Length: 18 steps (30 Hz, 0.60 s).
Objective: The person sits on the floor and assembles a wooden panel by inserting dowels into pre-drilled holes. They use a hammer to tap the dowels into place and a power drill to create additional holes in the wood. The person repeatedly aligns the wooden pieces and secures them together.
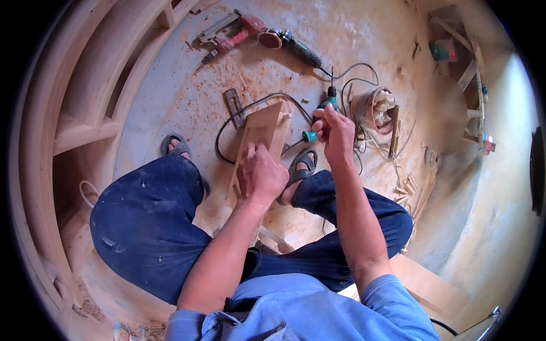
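My left hand [260, 173] is closed on a pale wooden piece [278, 132], box-like with a narrow side, which stands tilted between my feet. My fingers curl against its upper face. Held up to the right of it, my right hand [335, 129] has thumb and fingers pinched together. Whatever may be between those fingertips is too small or hidden to name. Just beyond the right hand is a green corded drill [328, 102] with its bit pointing away from me. The right hand covers part of the drill's body.
A red nail gun [238, 35] and an angle grinder with a sanding disc [290, 45] lie at the far side. Right of the drill stands a dusty bucket [372, 111] with pale stuff inside. Black cords loop over the floor. A wooden shelf frame [85, 133] rises at the left.
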Each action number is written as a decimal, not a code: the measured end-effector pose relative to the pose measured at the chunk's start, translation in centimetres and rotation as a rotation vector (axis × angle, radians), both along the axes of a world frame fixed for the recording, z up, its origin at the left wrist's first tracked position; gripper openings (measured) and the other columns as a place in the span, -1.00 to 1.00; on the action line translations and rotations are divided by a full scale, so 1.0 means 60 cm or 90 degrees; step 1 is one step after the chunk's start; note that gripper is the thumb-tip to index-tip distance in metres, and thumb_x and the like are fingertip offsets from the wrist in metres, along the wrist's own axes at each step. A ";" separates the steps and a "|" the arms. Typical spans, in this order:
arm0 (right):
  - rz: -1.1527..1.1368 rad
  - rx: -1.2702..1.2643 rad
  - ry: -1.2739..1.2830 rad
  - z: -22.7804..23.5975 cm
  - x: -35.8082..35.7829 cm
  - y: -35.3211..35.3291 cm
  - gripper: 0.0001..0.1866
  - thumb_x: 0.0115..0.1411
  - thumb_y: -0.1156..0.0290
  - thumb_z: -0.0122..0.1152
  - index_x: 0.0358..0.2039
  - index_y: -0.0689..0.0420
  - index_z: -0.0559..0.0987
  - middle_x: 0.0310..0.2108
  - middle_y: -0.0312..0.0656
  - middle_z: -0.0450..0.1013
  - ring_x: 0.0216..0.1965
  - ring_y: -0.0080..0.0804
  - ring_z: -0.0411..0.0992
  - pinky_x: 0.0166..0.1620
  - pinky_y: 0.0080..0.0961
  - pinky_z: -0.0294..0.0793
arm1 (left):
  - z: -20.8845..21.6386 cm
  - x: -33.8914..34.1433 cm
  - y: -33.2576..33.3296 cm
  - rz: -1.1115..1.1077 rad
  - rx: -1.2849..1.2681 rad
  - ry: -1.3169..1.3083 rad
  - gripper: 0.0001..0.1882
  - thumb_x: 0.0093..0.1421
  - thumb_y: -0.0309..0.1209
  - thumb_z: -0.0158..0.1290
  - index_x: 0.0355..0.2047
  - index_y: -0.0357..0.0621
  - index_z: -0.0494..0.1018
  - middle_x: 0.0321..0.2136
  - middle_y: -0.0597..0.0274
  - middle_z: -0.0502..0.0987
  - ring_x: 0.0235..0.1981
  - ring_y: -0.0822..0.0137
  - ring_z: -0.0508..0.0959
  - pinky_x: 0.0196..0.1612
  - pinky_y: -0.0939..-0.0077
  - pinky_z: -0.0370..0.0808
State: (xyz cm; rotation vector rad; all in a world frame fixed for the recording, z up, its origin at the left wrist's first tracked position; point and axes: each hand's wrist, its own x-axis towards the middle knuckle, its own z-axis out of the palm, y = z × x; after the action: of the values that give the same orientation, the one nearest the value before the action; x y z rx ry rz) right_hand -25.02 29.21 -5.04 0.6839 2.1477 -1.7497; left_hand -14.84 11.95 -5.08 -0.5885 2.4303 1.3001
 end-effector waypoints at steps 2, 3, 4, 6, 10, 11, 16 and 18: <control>-0.143 -0.113 -0.115 -0.094 0.024 0.053 -0.80 0.22 0.33 0.21 -0.35 0.23 0.59 -0.52 -0.16 0.52 -0.63 -0.50 0.40 -0.58 -0.64 0.30 | 0.000 0.001 -0.004 -0.006 -0.014 -0.024 -0.69 0.04 -0.46 0.07 -0.20 -0.38 0.46 -0.14 -0.26 0.48 -0.07 -0.26 0.53 0.03 0.00 0.49; -0.146 -0.067 -0.172 -0.135 0.045 0.053 -0.83 0.19 0.38 0.20 -0.34 0.23 0.56 -0.51 -0.10 0.53 -0.61 -0.45 0.43 -0.60 -0.59 0.31 | -0.001 0.003 -0.014 -0.006 -0.022 -0.039 -0.70 0.04 -0.46 0.07 -0.21 -0.39 0.47 -0.15 -0.27 0.49 -0.09 -0.27 0.53 0.03 0.01 0.49; -0.151 -0.074 -0.224 -0.196 0.078 0.068 -0.83 0.27 0.37 0.11 -0.34 0.21 0.56 -0.51 -0.14 0.53 -0.60 -0.44 0.40 -0.55 -0.56 0.34 | 0.000 0.004 -0.022 -0.009 -0.026 -0.052 -0.70 0.05 -0.45 0.07 -0.22 -0.39 0.47 -0.15 -0.28 0.49 -0.10 -0.28 0.54 0.03 0.01 0.49; -0.180 -0.195 -0.388 -0.338 0.157 0.116 -0.89 0.26 0.43 0.09 -0.32 0.19 0.54 -0.46 -0.12 0.54 -0.49 -0.29 0.51 -0.43 -0.39 0.53 | 0.007 -0.001 -0.034 -0.009 -0.023 -0.066 -0.68 0.06 -0.42 0.07 -0.21 -0.41 0.45 -0.14 -0.29 0.49 -0.13 -0.30 0.54 0.00 -0.02 0.48; 0.052 0.048 -0.446 -0.471 0.286 0.057 -0.81 0.19 0.52 0.08 -0.20 0.24 0.58 -0.32 0.00 0.54 -0.33 0.00 0.57 -0.28 -0.09 0.63 | -0.003 0.005 -0.057 0.010 -0.046 -0.038 -0.65 0.04 -0.41 0.10 -0.18 -0.38 0.42 -0.18 -0.26 0.49 -0.15 -0.30 0.54 -0.06 -0.04 0.49; 0.197 0.171 -0.439 -0.493 0.296 0.046 -0.71 0.16 0.40 0.16 -0.14 0.28 0.59 -0.26 0.09 0.56 -0.30 0.11 0.58 -0.24 -0.05 0.62 | -0.006 0.005 -0.060 0.004 -0.042 -0.024 -0.65 0.04 -0.41 0.10 -0.18 -0.37 0.42 -0.19 -0.25 0.49 -0.16 -0.30 0.54 -0.06 -0.04 0.49; 0.256 0.454 -0.326 -0.466 0.308 -0.038 -0.46 0.04 0.10 0.23 -0.15 0.36 0.61 -0.13 0.24 0.56 0.00 0.17 0.52 0.08 -0.11 0.50 | 0.004 0.009 -0.065 0.024 -0.041 0.016 -0.63 0.03 -0.42 0.11 -0.15 -0.34 0.43 -0.23 -0.22 0.48 -0.18 -0.30 0.53 -0.08 -0.04 0.49; 0.248 0.418 -0.417 -0.451 0.285 -0.027 -0.42 0.05 0.11 0.22 -0.08 0.38 0.57 -0.16 0.25 0.56 -0.01 0.14 0.51 0.09 -0.14 0.49 | 0.001 0.014 -0.065 0.015 -0.044 0.014 -0.62 0.02 -0.42 0.11 -0.13 -0.34 0.44 -0.24 -0.22 0.49 -0.19 -0.31 0.53 -0.09 -0.04 0.50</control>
State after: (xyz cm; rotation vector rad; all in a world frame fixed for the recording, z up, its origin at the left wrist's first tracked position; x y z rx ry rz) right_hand -7.95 27.60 -32.08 0.7709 2.1334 -0.4956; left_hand -14.00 8.02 -5.02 -0.6266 2.5019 1.2424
